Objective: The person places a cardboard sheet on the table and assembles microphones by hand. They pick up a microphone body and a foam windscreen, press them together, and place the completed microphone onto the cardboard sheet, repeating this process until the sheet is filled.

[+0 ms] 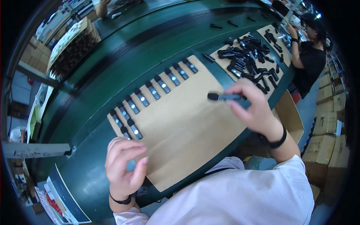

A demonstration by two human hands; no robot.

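My right hand [253,107] pinches a small black microphone [225,96] with a dark rounded head pointing left. It is held above the right part of a brown cardboard sheet [183,131]. My left hand [125,165] hovers at the sheet's left edge, thumb and fingers apart, holding nothing. Close by its fingertips lie a microphone [134,129] and another [125,132], partly covered by the hand. A slanting row of several similar microphones [152,90] runs along the far edge of the sheet, heads pointing away from me.
Another cardboard sheet [225,63] bears a heap of black microphones [247,56] at the right. The sheets lie on a green work surface [123,67]. At far right a person [313,52] works. Cartons [320,150] stand on the right; a metal bar [37,150] juts in from the left.
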